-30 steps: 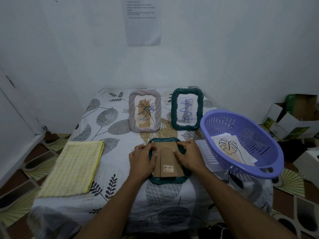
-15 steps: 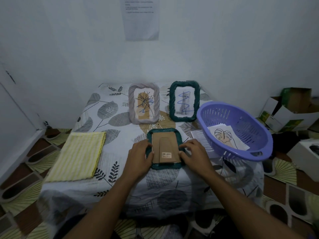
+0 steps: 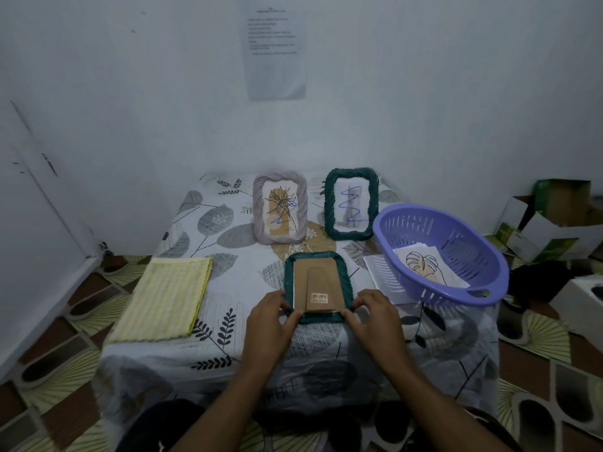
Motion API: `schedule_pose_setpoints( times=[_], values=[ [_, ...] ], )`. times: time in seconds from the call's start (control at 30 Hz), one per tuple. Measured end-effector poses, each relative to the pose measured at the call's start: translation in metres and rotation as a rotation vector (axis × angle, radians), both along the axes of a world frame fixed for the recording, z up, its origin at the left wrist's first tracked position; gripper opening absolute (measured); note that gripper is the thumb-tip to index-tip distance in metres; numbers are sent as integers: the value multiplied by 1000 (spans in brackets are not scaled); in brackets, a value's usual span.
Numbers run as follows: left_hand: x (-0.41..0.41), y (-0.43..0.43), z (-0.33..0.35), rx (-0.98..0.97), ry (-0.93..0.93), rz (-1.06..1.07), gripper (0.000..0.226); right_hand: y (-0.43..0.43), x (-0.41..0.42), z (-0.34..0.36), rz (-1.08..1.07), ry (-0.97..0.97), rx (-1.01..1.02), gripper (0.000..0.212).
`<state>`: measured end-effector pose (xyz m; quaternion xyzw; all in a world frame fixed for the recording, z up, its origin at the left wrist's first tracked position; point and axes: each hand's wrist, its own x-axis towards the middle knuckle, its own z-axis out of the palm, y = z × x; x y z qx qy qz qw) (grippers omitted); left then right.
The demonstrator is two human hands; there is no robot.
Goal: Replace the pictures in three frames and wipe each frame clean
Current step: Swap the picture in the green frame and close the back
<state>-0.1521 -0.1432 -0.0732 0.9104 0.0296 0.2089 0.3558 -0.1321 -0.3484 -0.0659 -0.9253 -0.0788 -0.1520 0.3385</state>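
Dark green woven-rim picture frame (image 3: 290, 278) lay face down on the leaf-print tablecloth (image 3: 208, 223), near the front edge, brown cardboard back and stand flap up. A small white barcode sticker (image 3: 319, 297) sat on the flap; its print was too small to read. Left hand (image 3: 269, 324) pinched the frame's near-left corner with curled fingers, and right hand (image 3: 375, 321) pinched the near-right corner the same way.

Behind it, a grey woven-rim frame (image 3: 261, 210) with a tan flower drawing and a second dark green woven-rim frame (image 3: 330, 203) with a blue zigzag stood upright. A folded yellow striped cloth (image 3: 166, 298) lay to the left. A purple slotted plastic basket (image 3: 424, 226) sat at the right, holding sheets with a leaf line drawing (image 3: 422, 264) on top. A printed paper notice (image 3: 277, 70) hung on the wall, text illegible.
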Motion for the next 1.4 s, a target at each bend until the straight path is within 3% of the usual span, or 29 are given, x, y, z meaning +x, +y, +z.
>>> schedule_pose_setpoints(
  times=[0.17,0.53,0.97,1.4],
  values=[
    [-1,-1,0,-22,11,-2,17,2,-6,5,-11,9,47,17],
    [-3,0,6,-50,21,3,26,5,-8,2,-7,99,135,13],
    [-1,0,5,-59,34,5,20,3,-6,-3,29,91,231,13],
    [0,0,8,-50,49,8,22,2,-4,-5,50,91,174,17]
  ],
)
